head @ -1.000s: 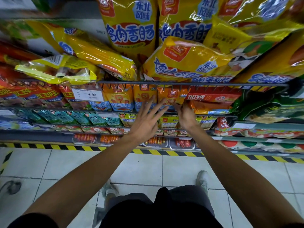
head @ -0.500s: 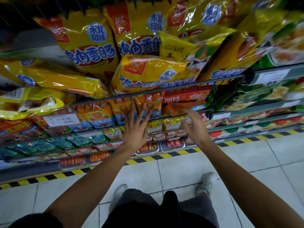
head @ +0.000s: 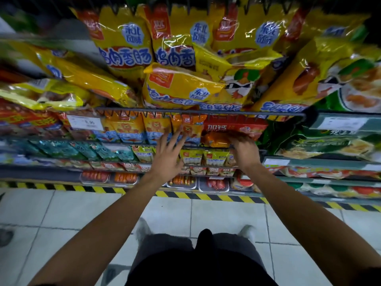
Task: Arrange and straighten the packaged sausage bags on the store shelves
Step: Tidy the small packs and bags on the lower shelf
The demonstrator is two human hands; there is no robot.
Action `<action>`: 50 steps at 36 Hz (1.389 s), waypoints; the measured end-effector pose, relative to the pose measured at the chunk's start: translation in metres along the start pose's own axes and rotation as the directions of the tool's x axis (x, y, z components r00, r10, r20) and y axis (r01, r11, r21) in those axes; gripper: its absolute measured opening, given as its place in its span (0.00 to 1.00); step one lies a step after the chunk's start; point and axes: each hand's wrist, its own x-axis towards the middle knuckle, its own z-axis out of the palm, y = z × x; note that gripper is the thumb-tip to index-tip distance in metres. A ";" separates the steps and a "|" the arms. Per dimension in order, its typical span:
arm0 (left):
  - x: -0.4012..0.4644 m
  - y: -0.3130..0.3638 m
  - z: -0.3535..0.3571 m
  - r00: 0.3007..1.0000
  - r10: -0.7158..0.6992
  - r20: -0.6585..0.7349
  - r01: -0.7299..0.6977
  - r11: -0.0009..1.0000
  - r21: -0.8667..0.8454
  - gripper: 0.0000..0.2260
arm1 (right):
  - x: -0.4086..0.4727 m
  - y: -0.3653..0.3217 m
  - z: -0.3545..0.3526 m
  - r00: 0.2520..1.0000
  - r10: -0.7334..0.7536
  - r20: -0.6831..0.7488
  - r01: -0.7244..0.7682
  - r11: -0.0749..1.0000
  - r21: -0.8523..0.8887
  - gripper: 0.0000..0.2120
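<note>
Fingers [head: 175, 139] of the left hand [head: 167, 157] are straight and spread, holding nothing; tips overlap the lion-print orange bag [head: 188, 129] that hangs just below the wire rail [head: 198, 111] (contact vs. hover: cannot tell).

Left of the left hand, below the rail: white price tag [head: 85, 122], then two more lion-print bags [head: 128, 129] side by side. Further left, red packs [head: 26, 118], blurred. One shelf down, teal packs [head: 68, 149] in a row.

Above the rail: three large yellow sausage bags [head: 123, 42] hang upright at the back; one more yellow bag [head: 181, 87] lies tilted on its side against the rail, and another [head: 86, 77] slumps to the left of it.

Right of the left hand: right hand [head: 245, 151], fingers curled down onto the orange sausage pack [head: 216, 140] lying under the red box-shaped pack [head: 235, 126]. It appears to grip the pack's right end, though fingertips are hidden. Both packs sit just below the rail, skewed relative to the hanging bags.

Right of the rail's end: green bags [head: 313, 141] (dumplings pictured) and a shelf-edge label [head: 342, 123], unreadable.

Bottom, under the shelves: yellow-black hazard stripe [head: 206, 196], tiled floor [head: 61, 213].
</note>
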 end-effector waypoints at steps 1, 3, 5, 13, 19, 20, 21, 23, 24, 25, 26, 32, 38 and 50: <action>-0.002 0.003 -0.001 1.000 -0.011 0.012 0.011 1.000 -0.019 0.40 | 0.001 -0.001 -0.002 1.000 0.006 -0.016 -0.006 1.000 -0.002 0.27; -0.003 0.006 -0.004 0.999 -0.029 0.032 0.030 0.998 -0.059 0.40 | 0.000 0.000 -0.005 0.998 0.023 -0.050 -0.022 1.000 0.016 0.24; -0.005 0.010 -0.008 0.999 -0.021 0.049 0.025 0.994 -0.102 0.40 | -0.003 0.003 -0.009 0.996 0.054 -0.065 -0.051 0.997 0.059 0.18; -0.001 0.031 -0.013 0.998 -0.004 -0.060 -0.020 0.920 -0.393 0.26 | -0.025 0.011 -0.018 0.965 0.144 -0.220 -0.051 0.924 0.379 0.16; 0.018 0.063 -0.010 0.967 -0.165 0.196 0.255 0.673 -0.694 0.23 | -0.040 -0.004 -0.025 0.950 0.150 -0.275 0.017 0.852 0.523 0.19; 0.021 0.067 -0.009 0.956 -0.172 0.236 0.292 0.602 -0.743 0.24 | -0.043 -0.007 -0.024 0.950 0.164 -0.266 0.013 0.828 0.560 0.20; 0.024 0.069 -0.009 0.953 -0.176 0.248 0.304 0.550 -0.778 0.25 | -0.046 -0.009 -0.022 0.950 0.184 -0.251 0.003 0.800 0.600 0.21; 0.028 0.073 -0.008 0.962 -0.154 0.223 0.272 0.536 -0.800 0.26 | -0.051 -0.015 -0.019 0.953 0.216 -0.211 -0.024 0.751 0.660 0.22; 0.029 0.075 -0.008 0.966 -0.145 0.213 0.257 0.545 -0.798 0.27 | -0.053 -0.017 -0.017 0.955 0.225 -0.194 -0.034 0.732 0.681 0.22; 0.030 0.076 -0.009 0.967 -0.141 0.211 0.254 0.543 -0.801 0.27 | -0.054 -0.020 -0.016 0.956 0.229 -0.180 -0.038 0.710 0.703 0.22; 0.031 0.077 -0.009 0.966 -0.142 0.214 0.257 0.526 -0.811 0.27 | -0.055 -0.022 -0.014 0.958 0.229 -0.170 -0.034 0.683 0.730 0.22; 0.030 0.068 -0.006 0.970 -0.173 0.170 0.234 0.481 -0.845 0.21 | -0.052 -0.026 -0.011 0.971 0.235 -0.049 -0.097 0.572 0.814 0.21; 0.034 0.064 -0.005 0.984 -0.178 0.033 0.133 0.587 -0.799 0.25 | -0.041 -0.011 -0.012 0.985 0.156 0.067 -0.159 0.704 0.692 0.16; 0.045 0.081 -0.010 0.965 -0.170 -0.199 -0.014 0.724 -0.689 0.20 | -0.016 -0.001 -0.004 0.953 0.298 -0.061 -0.181 0.717 0.673 0.07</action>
